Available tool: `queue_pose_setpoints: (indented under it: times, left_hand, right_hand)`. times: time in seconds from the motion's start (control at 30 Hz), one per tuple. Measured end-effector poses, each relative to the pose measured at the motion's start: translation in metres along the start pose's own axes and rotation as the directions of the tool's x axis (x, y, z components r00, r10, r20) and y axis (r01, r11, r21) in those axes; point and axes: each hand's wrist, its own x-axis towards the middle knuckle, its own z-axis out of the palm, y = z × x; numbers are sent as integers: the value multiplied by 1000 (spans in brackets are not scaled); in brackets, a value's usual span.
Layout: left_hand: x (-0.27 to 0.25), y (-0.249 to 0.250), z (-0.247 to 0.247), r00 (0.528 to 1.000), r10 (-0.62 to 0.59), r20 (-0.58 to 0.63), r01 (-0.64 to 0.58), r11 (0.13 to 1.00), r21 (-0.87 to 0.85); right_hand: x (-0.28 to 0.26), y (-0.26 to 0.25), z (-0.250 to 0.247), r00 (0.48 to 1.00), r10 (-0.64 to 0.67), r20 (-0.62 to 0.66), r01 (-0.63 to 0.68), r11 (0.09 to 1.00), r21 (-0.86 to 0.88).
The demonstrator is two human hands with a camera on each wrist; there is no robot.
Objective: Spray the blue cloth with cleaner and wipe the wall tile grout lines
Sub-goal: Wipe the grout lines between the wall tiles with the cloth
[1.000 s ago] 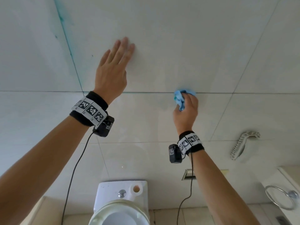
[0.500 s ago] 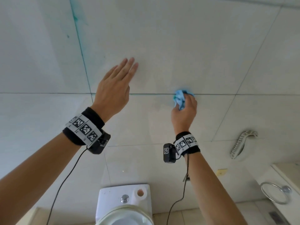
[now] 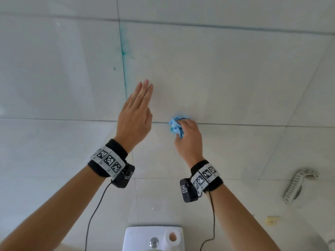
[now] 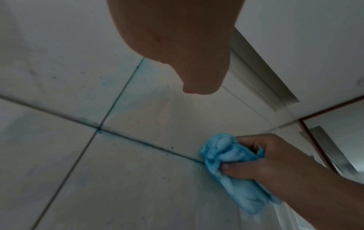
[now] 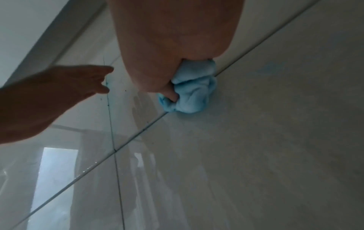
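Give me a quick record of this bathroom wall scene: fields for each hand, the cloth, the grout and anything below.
left hand: fingers straight, held at the wall, holding nothing
right hand: grips the blue cloth
cloth position: bunched, pressed on the horizontal grout line
vertical grout line: teal staining
below: toilet tank with flush button
lower right: ribbed hose

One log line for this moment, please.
right hand grips crumpled blue cloth on horizontal grout line | left hand open, fingers straight | stage: wiping
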Motion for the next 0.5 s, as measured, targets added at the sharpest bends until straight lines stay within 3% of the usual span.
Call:
queue_pose_setpoints:
  times: [0.13,0.3,0.5]
  left_hand:
    - [0,-21,-20,997,-64,-30,64,998,-11]
    - [15,-67,-57,990,-123,-74,127,990,54]
    - [65,-110,-87,988,-134,-82,144,981,133]
  right_hand:
    - [27,-24,-9,994,-18,-111,25,998,64]
    - [101,-74,-7,966,-124,-226,139,989,49]
    - [210,-150,-18,887,-271,-374,287,958,-15]
